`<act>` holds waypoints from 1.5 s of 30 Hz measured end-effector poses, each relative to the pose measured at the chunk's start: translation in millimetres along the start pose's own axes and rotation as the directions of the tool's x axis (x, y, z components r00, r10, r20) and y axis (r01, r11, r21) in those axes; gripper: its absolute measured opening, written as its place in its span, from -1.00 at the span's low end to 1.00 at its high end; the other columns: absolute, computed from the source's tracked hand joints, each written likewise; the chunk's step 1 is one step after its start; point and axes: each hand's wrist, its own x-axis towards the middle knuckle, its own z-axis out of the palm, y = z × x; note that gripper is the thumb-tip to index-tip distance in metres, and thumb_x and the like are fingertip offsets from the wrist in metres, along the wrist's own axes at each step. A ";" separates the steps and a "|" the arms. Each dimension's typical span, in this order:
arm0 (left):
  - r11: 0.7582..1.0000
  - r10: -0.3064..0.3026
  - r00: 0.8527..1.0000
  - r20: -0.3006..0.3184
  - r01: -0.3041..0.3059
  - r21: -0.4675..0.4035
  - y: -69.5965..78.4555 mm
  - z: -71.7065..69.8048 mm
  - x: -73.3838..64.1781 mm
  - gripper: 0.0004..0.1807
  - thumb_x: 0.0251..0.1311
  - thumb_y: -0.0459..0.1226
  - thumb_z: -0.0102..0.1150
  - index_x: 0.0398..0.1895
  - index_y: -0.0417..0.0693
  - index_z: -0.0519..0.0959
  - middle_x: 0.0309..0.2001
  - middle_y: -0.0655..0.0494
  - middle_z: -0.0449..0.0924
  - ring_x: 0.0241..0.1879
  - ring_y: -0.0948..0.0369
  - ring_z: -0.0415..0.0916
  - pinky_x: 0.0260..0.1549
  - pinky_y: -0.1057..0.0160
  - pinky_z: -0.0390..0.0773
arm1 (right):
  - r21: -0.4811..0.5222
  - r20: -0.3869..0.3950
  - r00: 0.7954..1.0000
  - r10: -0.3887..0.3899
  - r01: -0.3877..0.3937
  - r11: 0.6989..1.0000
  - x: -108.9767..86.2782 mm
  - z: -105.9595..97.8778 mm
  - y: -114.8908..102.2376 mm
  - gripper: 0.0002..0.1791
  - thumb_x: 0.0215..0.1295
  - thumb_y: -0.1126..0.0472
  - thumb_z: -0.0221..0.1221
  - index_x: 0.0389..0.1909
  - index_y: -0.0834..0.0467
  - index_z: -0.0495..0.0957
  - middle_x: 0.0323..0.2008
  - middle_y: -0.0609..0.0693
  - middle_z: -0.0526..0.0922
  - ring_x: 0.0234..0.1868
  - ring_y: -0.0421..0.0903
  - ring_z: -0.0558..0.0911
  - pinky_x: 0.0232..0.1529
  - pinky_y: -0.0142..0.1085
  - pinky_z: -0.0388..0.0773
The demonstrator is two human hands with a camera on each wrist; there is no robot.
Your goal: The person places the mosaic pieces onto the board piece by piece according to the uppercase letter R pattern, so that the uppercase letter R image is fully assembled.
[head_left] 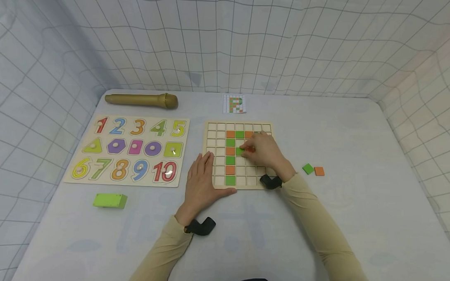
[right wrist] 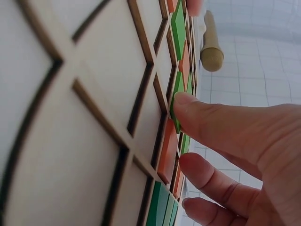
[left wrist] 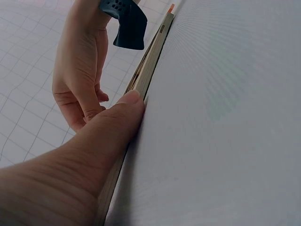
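Observation:
A wooden grid board (head_left: 250, 181) lies on the table, with green and orange square tiles in a column and along its upper rows. My left hand (head_left: 201, 183) rests along the board's left side, fingers extended, its thumb (left wrist: 120, 110) against the near edge. Over the board's right half is my right hand (head_left: 266, 150). Its thumb (right wrist: 200, 110) presses a green tile (right wrist: 177, 84) sitting slightly raised in the grid, while the other fingers stay apart from the thumb. The right hand partly hides tiles beneath it.
Loose green (head_left: 308, 168) and orange (head_left: 319, 171) tiles lie right of the board. A small pattern card (head_left: 234, 104) is behind it. To the left are a number-and-shape puzzle board (head_left: 126, 131), a gold microphone (head_left: 141, 100) and a green block (head_left: 109, 200). Netting-patterned walls surround the table.

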 end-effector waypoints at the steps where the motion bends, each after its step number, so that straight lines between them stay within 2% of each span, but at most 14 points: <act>1: 1.000 0.000 1.000 0.000 0.000 0.000 0.0 0.1 0.0 0.32 -0.29 0.33 0.37 0.45 -0.22 0.03 0.43 -0.11 -0.01 0.42 -0.05 -0.23 0.32 -0.02 -0.12 | 0.000 0.002 1.000 -0.001 0.001 1.000 -0.8 0.1 0.0 -0.71 0.11 0.05 0.36 -0.15 0.05 0.72 -0.31 -0.02 0.58 -0.33 -0.06 0.37 -0.28 -0.20 0.30; 13: 1.000 0.004 1.000 -0.003 -0.004 -0.004 -0.3 1.0 -0.9 0.31 -0.29 0.33 0.37 0.45 -0.23 0.04 0.42 -0.12 0.00 0.42 -0.05 -0.22 0.32 -0.03 -0.11 | 0.054 0.015 0.999 -0.047 0.046 0.997 -9.8 0.8 3.1 -0.56 0.18 0.02 0.30 0.05 0.13 0.62 -0.20 0.08 0.56 -0.26 -0.02 0.37 -0.26 -0.16 0.30; 22: 1.000 0.006 1.000 -0.005 -0.006 -0.016 -0.4 2.0 -0.5 0.31 -0.29 0.32 0.37 0.45 -0.22 0.03 0.42 -0.11 0.00 0.42 -0.05 -0.23 0.32 -0.03 -0.12 | 0.211 -0.133 0.990 -0.057 0.084 0.974 -23.1 -6.7 17.9 -0.64 0.22 0.13 0.29 -0.02 0.22 0.62 -0.22 0.09 0.61 -0.10 0.05 0.46 -0.08 -0.09 0.37; 26: 1.000 0.004 1.000 -0.004 -0.004 -0.014 -0.5 2.3 0.0 0.31 -0.29 0.32 0.37 0.45 -0.21 0.03 0.43 -0.11 -0.01 0.42 -0.05 -0.23 0.32 -0.03 -0.12 | 0.261 -0.204 0.978 -0.035 0.089 0.961 -34.6 -14.4 27.4 -0.65 0.20 0.18 0.30 -0.02 0.24 0.61 -0.15 0.11 0.62 -0.11 0.07 0.48 -0.09 -0.05 0.39; 31: 1.000 -0.004 1.000 0.004 0.004 -0.008 -1.4 2.4 0.4 0.31 -0.29 0.33 0.36 0.46 -0.20 0.02 0.43 -0.10 -0.03 0.43 -0.03 -0.24 0.32 -0.02 -0.14 | 0.266 -0.288 0.957 0.023 0.056 0.962 -52.1 -26.2 37.4 -0.64 0.17 0.16 0.32 -0.03 0.21 0.62 -0.09 0.08 0.64 -0.16 0.07 0.51 -0.15 -0.01 0.43; 38: 1.000 -0.004 1.000 0.004 0.004 -0.019 -1.9 2.8 0.4 0.32 -0.28 0.33 0.36 0.46 -0.20 0.01 0.43 -0.09 -0.02 0.43 -0.03 -0.25 0.32 -0.03 -0.14 | 0.213 -0.365 0.925 0.105 -0.027 0.977 -79.5 -36.1 53.3 -0.61 0.14 0.10 0.34 -0.02 0.19 0.62 -0.12 0.05 0.65 -0.17 0.02 0.52 -0.18 -0.06 0.44; 42: 1.000 -0.002 1.000 0.000 0.002 -0.016 -1.9 2.6 0.1 0.31 -0.29 0.33 0.37 0.46 -0.20 0.02 0.43 -0.10 -0.02 0.43 -0.04 -0.24 0.32 -0.03 -0.13 | 0.207 -0.374 0.915 0.151 -0.077 0.975 -94.1 -37.2 62.2 -0.61 0.13 0.08 0.34 -0.04 0.17 0.64 -0.13 0.02 0.66 -0.17 0.01 0.52 -0.20 -0.06 0.43; 45: 1.000 0.001 1.000 -0.002 -0.001 -0.014 -1.4 2.1 0.3 0.32 -0.29 0.33 0.37 0.46 -0.21 0.02 0.43 -0.10 -0.01 0.42 -0.04 -0.24 0.32 -0.03 -0.13 | 0.202 -0.355 0.916 0.185 -0.118 0.972 -103.6 -36.6 66.8 -0.60 0.11 0.06 0.35 -0.06 0.17 0.64 -0.14 0.01 0.66 -0.16 0.01 0.52 -0.20 -0.06 0.43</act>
